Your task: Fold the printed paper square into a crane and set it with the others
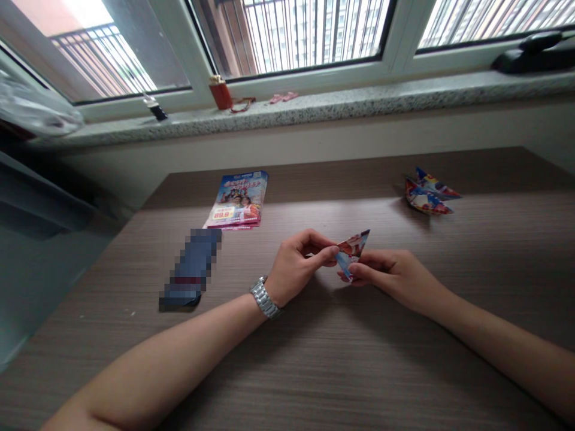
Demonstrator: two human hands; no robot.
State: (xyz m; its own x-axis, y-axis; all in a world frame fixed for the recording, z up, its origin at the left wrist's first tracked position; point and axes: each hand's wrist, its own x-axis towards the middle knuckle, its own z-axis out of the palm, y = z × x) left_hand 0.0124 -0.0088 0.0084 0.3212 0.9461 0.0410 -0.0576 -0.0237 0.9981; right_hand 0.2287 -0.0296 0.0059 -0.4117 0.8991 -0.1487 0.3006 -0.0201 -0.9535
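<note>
"89.9" on the leaflet (237,200)

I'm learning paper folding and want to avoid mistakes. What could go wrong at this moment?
1. The small colourful folded paper piece is pinched only at its edges between the left hand and right hand, held above the brown wooden table; a crease might go crooked without support.
2. The glossy-looking paper could slip from the fingertips.

Wooden table (314,359) bears flyers (237,200), folded paper figures (429,194).
</note>
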